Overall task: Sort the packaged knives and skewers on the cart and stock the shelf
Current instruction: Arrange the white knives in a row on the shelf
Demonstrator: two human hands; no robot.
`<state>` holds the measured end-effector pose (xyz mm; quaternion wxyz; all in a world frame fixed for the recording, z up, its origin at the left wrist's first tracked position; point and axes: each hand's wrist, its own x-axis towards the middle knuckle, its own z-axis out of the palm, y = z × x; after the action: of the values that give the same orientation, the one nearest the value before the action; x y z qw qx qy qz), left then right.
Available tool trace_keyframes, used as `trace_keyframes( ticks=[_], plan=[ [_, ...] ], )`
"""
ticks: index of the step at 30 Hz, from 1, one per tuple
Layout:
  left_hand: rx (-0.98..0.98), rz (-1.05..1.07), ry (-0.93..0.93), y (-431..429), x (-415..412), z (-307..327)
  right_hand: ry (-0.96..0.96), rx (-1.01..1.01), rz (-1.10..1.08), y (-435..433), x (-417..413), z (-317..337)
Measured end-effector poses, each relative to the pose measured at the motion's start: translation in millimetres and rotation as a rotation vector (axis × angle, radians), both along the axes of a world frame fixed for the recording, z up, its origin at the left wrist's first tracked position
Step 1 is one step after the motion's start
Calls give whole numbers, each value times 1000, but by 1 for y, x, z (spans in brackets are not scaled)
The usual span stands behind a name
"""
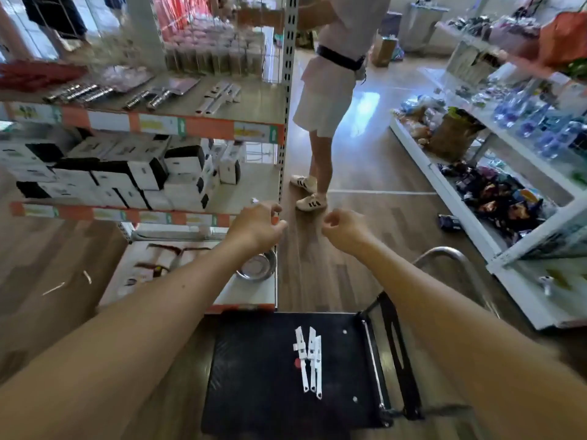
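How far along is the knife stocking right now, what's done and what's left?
Done: several packaged knives already lie on the upper shelf. In hand: nothing clearly; the left hand and right hand are curled loosely in mid-air. Left: a few white knives still lie on the black cart.

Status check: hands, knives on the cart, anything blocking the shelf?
Left hand and right hand both loosely curled, holding nothing visible. Three white packaged knives lie on the black cart. A bystander stands beside the shelf.
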<state>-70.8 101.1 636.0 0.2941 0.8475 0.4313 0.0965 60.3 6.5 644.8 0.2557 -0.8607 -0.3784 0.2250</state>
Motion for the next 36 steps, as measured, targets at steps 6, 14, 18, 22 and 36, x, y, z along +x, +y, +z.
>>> trace_keyframes(
  ticks=[6,14,18,22,36],
  plan=[
    [-165,-108,153,-29,9,-140,94,-210,-94,-35,8,-143],
    [-406,-99,298,-79,25,-391,240,-322,-295,-86,8,-392],
    [-506,-50,314,-101,31,-512,281,-397,-316,-117,8,-509],
    [-533,-14,343,-111,38,-610,306,-470,-331,-133,9,-603],
    [-393,188,408,-134,93,-759,178,-537,-417,-123,23,-763]
  ],
)
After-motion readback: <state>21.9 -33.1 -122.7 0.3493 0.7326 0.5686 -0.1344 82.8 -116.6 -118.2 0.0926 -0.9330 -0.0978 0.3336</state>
